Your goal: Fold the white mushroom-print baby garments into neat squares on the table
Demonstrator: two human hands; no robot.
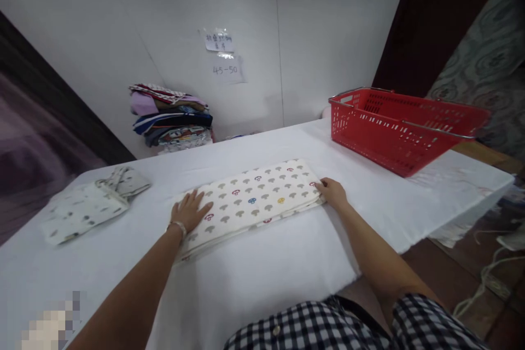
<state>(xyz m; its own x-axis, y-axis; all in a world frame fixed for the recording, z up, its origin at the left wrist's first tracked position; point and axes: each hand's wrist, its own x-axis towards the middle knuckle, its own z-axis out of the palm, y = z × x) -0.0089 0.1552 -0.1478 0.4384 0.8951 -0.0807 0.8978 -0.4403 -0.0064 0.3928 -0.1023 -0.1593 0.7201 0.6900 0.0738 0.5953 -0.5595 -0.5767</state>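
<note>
A cream cloth with a mushroom print [246, 197] lies folded into a long flat strip on the white-covered table [262, 268]. My left hand [189, 212] rests flat on its left end, fingers spread, a bracelet at the wrist. At the opposite end, my right hand [331, 192] pinches the edge of the cloth between thumb and fingers. Farther left on the table is a crumpled white cloth with dark spots [88, 208], apart from both hands.
A red plastic basket [394, 131] with metal handles stands at the back right of the table. Behind the table's far edge, a stack of folded fabrics [172, 115] sits against the wall. Paper labels [225, 70] are taped above. Cords [484, 279] lie on the floor at right.
</note>
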